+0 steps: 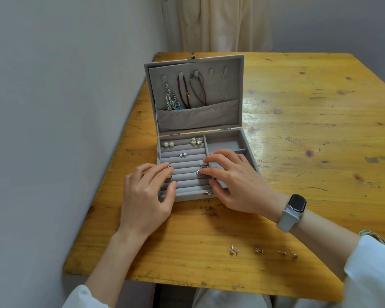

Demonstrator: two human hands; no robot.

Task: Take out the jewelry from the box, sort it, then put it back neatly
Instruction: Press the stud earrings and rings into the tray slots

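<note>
A grey velvet jewelry box (251,161) stands open on the wooden table, its lid upright. In the lid hang a beaded earring, dark bracelets and a thin chain (187,92). Pearl studs (168,144), gold studs (196,141) and a small blue pair (182,154) sit in the ring rolls. My left hand (147,194) touches a gold-toned ring (169,172) at the rolls' left side. My right hand (233,181) pinches a silver earring (201,170) at the rolls' right side. Several small studs (262,251) lie on the table near my right sleeve.
The table (309,130) meets a grey wall on the left, with a cream curtain behind. The box's right compartments hold nothing visible. A grey smartwatch (295,208) is on my right wrist. The table's front edge is close to my lap.
</note>
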